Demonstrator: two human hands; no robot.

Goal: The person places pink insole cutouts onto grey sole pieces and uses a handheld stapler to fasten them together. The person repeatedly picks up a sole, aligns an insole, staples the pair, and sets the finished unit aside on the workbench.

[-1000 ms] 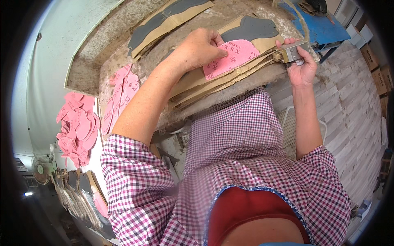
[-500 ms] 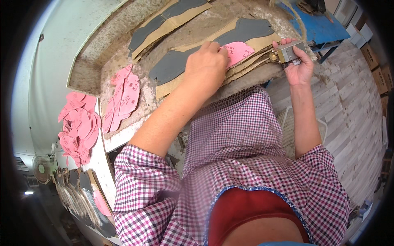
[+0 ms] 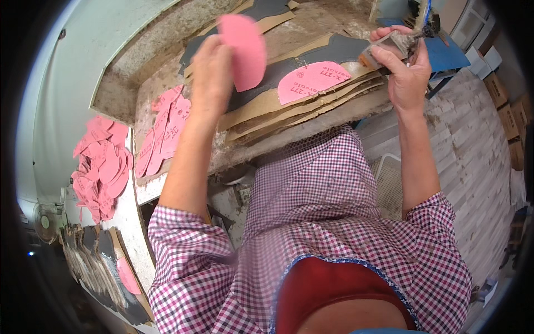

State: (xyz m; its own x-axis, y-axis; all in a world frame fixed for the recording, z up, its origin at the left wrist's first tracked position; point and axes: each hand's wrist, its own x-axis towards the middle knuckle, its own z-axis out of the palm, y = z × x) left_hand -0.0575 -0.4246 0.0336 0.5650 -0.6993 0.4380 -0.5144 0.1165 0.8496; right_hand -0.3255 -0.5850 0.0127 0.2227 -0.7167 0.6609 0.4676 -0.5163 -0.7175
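My left hand point(image 3: 208, 75), a little blurred, grips a pink half-oval insole piece point(image 3: 246, 50), raised above the worktable with its plain side showing. Beneath it lies a dark grey cut sheet point(image 3: 334, 47) on brown backing paper point(image 3: 239, 119), stacked in several layers. Another pink piece point(image 3: 314, 80), printed side up, rests flat across the grey sheet and the paper. To the right, my right hand point(image 3: 409, 75) is wrapped around a metal spray gun point(image 3: 389, 49). Its brass-coloured tip points left, over the right end of the stack.
Several pink pieces point(image 3: 167, 128) overlap on the table's left part, and a bigger pink heap point(image 3: 103, 167) is beside them. A second grey sheet point(image 3: 267, 8) lies farther back. A curved raised wall point(image 3: 119, 83) borders the table. A blue table point(image 3: 448, 58) stands at right.
My left hand has moved left and up, lifting a pink piece off the stack area. The pink piece on the grey sheet is now uncovered. My right hand has raised and turned the spray gun.
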